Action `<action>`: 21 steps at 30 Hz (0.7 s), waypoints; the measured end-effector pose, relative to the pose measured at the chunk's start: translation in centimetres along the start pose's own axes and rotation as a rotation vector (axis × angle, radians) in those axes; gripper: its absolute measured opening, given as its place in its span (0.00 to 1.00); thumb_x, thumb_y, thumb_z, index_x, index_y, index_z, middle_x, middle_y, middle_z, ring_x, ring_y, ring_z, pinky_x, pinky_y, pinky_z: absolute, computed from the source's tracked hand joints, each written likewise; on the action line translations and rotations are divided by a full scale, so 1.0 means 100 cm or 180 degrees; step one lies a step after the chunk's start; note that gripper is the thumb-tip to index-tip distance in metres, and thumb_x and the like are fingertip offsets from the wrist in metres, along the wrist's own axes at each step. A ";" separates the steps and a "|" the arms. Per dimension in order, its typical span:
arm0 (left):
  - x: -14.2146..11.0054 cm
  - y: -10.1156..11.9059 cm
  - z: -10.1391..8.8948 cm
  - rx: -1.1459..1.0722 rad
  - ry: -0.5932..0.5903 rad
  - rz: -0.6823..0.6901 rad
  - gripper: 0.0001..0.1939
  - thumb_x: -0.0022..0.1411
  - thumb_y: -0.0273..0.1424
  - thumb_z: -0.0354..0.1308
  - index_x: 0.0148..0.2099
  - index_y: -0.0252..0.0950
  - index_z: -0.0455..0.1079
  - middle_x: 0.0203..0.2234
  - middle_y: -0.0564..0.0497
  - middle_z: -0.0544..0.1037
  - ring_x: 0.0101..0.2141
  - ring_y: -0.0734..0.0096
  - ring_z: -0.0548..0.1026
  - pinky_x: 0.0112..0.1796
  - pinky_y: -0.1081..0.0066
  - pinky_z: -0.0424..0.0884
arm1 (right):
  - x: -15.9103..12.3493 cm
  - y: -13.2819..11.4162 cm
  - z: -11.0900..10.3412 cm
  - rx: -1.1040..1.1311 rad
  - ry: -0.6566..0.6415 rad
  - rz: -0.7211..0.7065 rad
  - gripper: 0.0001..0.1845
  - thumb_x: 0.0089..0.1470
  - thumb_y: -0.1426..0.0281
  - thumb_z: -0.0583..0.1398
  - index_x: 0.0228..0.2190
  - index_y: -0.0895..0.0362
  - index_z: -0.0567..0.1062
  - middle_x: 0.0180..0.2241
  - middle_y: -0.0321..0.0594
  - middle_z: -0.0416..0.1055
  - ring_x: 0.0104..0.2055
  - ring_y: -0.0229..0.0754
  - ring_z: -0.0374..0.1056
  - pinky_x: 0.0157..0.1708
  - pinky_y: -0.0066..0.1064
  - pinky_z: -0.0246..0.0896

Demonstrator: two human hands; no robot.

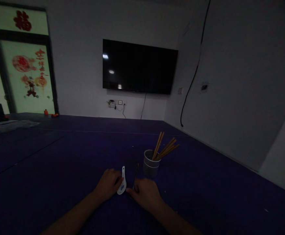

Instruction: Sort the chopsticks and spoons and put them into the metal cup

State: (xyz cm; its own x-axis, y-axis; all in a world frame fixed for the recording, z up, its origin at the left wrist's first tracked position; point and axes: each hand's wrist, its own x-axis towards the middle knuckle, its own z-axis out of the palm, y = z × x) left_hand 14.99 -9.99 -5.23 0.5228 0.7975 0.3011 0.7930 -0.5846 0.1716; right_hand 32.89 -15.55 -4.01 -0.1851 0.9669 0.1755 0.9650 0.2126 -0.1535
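Note:
A white soup spoon (123,174) with a blue pattern in its bowl points handle-away on the table. My left hand (109,183) grips its left side, the thumb across the spoon near the bowl. Just to the right, my right hand (146,193) is closed on a thin dark utensil (136,169), whose slim handle points away from me. Its lower end is hidden by the fingers, so its kind is unclear. Beyond my right hand stands a grey, textured cup (151,167), upright, with several wooden chopsticks (165,149) leaning out to the right.
The dark blue table (83,156) reaches to the wall. Crumpled clear plastic (10,126) and small orange things (54,115) lie at the far left. A television (140,67) hangs on the far wall. A black cable (193,78) dangles down the right wall.

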 end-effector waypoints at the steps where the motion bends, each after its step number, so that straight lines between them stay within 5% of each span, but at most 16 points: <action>1: 0.000 0.000 0.000 -0.0010 -0.0007 0.0008 0.15 0.65 0.33 0.43 0.30 0.37 0.66 0.27 0.49 0.74 0.33 0.66 0.70 0.34 0.67 0.60 | 0.000 0.000 0.000 0.0000 -0.0001 -0.0002 0.22 0.55 0.50 0.53 0.28 0.54 0.76 0.28 0.39 0.76 0.31 0.42 0.72 0.28 0.27 0.55; 21: 0.000 -0.002 0.001 0.0010 -0.0051 0.0067 0.14 0.66 0.33 0.44 0.31 0.36 0.67 0.29 0.48 0.74 0.33 0.65 0.70 0.34 0.67 0.59 | 0.001 0.001 -0.001 0.0006 -0.0082 -0.0039 0.20 0.57 0.53 0.54 0.29 0.55 0.75 0.30 0.39 0.77 0.33 0.42 0.72 0.25 0.27 0.50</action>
State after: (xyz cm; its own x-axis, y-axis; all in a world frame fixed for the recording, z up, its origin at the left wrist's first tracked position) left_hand 14.85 -9.90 -5.35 0.5442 0.7874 0.2895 0.7828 -0.6007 0.1625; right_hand 32.97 -15.49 -3.89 -0.2015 0.9676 0.1521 0.9623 0.2245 -0.1532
